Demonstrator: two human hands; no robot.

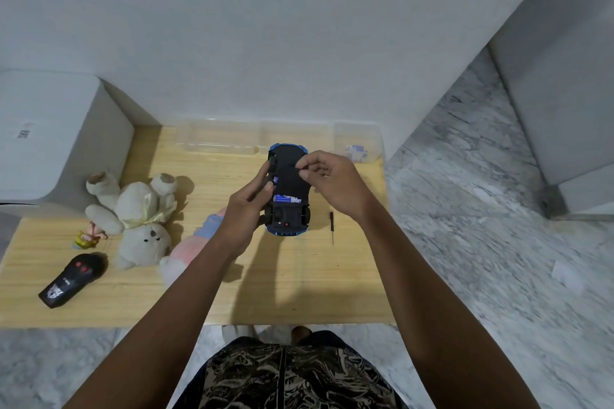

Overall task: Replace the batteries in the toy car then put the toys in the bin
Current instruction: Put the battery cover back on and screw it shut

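Observation:
A blue toy car (288, 189) is held upside down above the wooden table (299, 282), its black underside facing me. My left hand (247, 209) grips the car's left side. My right hand (327, 178) pinches at the underside near the car's far half; whether it holds a small part I cannot tell. A blue-labelled battery (287, 198) shows in the open compartment. A small black screwdriver (332, 226) lies on the table to the right of the car. A clear plastic bin (219, 139) stands at the table's far edge.
A white plush bear (139, 219), a small figurine (88, 237), a pink and blue plush (196, 242) and a black remote control (71, 279) lie on the table's left half. A clear tub (357, 143) with small items stands far right. A white appliance (50, 139) stands left.

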